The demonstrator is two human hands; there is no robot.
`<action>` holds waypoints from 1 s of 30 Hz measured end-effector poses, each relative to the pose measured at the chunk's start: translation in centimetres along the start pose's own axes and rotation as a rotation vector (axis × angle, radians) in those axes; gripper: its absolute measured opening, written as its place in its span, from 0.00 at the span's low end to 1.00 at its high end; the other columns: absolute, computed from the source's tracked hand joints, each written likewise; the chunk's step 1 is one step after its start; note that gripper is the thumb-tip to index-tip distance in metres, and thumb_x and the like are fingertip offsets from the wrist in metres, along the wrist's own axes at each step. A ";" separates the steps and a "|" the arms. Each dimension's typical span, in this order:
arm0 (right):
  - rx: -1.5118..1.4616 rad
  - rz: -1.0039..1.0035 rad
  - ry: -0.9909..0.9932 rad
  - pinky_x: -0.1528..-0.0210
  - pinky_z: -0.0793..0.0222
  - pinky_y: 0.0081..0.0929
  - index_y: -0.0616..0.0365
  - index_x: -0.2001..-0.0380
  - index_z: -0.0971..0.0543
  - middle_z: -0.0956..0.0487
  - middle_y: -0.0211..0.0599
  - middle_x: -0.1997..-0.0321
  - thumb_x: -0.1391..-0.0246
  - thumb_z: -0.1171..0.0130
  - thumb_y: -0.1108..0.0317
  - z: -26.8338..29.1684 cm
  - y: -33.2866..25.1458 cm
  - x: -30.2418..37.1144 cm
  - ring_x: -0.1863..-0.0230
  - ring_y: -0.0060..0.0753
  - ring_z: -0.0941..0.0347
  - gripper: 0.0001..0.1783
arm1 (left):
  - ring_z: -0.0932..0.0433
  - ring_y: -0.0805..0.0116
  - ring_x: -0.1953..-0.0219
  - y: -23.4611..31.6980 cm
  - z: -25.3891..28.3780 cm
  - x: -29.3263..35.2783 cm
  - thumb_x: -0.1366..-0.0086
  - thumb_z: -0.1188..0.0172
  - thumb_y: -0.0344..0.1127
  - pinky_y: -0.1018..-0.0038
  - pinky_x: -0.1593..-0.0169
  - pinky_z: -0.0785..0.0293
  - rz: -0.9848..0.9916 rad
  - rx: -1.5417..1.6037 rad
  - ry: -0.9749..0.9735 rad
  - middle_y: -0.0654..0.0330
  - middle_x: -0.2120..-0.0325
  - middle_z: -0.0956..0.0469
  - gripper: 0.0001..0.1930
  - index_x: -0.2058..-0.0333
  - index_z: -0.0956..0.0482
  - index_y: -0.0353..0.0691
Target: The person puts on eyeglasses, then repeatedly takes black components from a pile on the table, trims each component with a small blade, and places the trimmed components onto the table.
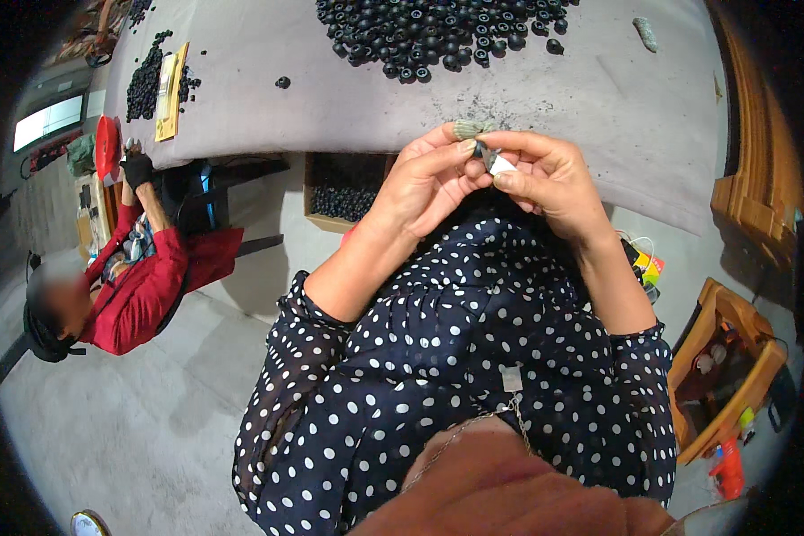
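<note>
Both of my hands meet at the near edge of the grey table. Between the fingertips of my left hand (424, 183) is a small black ring-shaped piece (481, 150), like those heaped on the table. My right hand (549, 179) pinches a small tool with a white part (502, 166), its metal-looking tip against the black piece. The tool's exact kind cannot be made out. A grey-green ribbed finger cover (470, 129) appears to sit on my left index fingertip. Dark crumbs (491, 116) are scattered on the tabletop just beyond my fingers.
A big heap of black ring-shaped pieces (420, 36) covers the far middle of the table (241, 98). A smaller pile (145, 85) lies far left by a yellow strip (171, 94). Below is a box (335, 201) of black pieces. A person in red (147, 286) sits left; a wooden stool (719, 357) stands right.
</note>
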State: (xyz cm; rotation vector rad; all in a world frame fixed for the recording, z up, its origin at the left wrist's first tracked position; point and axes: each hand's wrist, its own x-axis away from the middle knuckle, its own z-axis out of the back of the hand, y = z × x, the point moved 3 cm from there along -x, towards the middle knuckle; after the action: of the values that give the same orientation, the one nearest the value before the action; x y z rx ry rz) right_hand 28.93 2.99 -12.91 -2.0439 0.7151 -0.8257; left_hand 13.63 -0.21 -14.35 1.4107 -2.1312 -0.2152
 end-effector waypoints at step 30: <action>-0.030 -0.020 -0.069 0.79 0.41 0.06 0.61 0.51 0.28 0.25 0.25 0.69 0.51 0.37 0.69 0.3 -0.2 0.0 0.75 0.08 0.34 0.23 | 0.25 0.72 0.70 0.0 -0.2 -0.2 0.39 0.44 0.27 0.74 0.61 0.23 -0.032 -0.040 -0.016 0.59 0.69 0.24 0.09 0.60 0.27 0.35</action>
State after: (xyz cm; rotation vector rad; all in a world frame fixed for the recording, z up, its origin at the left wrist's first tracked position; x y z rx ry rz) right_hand 29.18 3.25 -12.90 -2.0985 0.6734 -0.7564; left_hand 13.82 0.03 -14.27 1.4253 -2.1065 -0.2808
